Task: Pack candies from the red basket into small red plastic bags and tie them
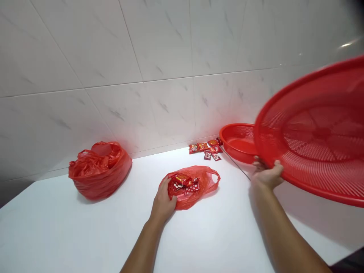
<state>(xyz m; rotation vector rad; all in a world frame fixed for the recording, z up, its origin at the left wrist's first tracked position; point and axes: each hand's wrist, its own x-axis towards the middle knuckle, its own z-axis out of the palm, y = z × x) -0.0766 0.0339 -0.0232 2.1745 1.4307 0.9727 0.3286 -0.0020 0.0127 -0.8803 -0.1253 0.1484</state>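
Note:
My left hand [164, 201] is closed on the near left edge of a thin red plastic bag [206, 181], which lies on the white table. Several small red snack packets [186, 184] show through the bag's opening. On the right, my right hand [267, 174] grips the rim of a large red plastic basket [318, 132], thumb on the near side. The basket is lifted and tilted with its slotted inside facing me, and part of it runs out of view. Behind it, a second red basket [240, 149] stands on the table, partly covered by the raised one.
A bigger red plastic bag [101, 170], bulging and bunched at the top, stands at the left near the wall. Several loose red packets [205, 148] lie against the tiled wall [165, 110], left of the standing basket. A seam crosses the white table [113, 235] near that basket.

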